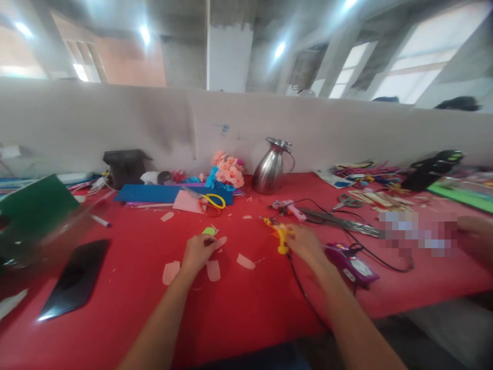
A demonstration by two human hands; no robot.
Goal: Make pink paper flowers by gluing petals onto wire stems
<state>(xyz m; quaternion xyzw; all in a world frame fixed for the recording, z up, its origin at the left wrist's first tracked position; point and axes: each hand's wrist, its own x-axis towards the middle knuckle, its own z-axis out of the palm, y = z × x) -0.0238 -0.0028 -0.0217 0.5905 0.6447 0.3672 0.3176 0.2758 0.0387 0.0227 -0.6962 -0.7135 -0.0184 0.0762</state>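
My left hand (199, 252) is pinched on a small pink paper petal (221, 241) just above the red table. Right behind its fingers lies a light green piece (209, 231). Pink paper pieces lie around that hand: one piece (171, 272) to its left, another (213, 271) below, a third (245, 261) to the right. My right hand (306, 245) is wrapped round a yellow glue gun (283, 239), nozzle toward the left, its black cord hanging toward the table's front edge. The palm side of each hand is hidden.
Scissors (213, 200) rest on blue sheets (162, 193) behind. Beyond stand peach paper flowers (230, 172) and a steel jug (269, 167). A pink glue gun (292, 209) and purple box (356, 267) lie right; a phone (77, 280) lies left. Another person's hand (472, 226) is at far right.
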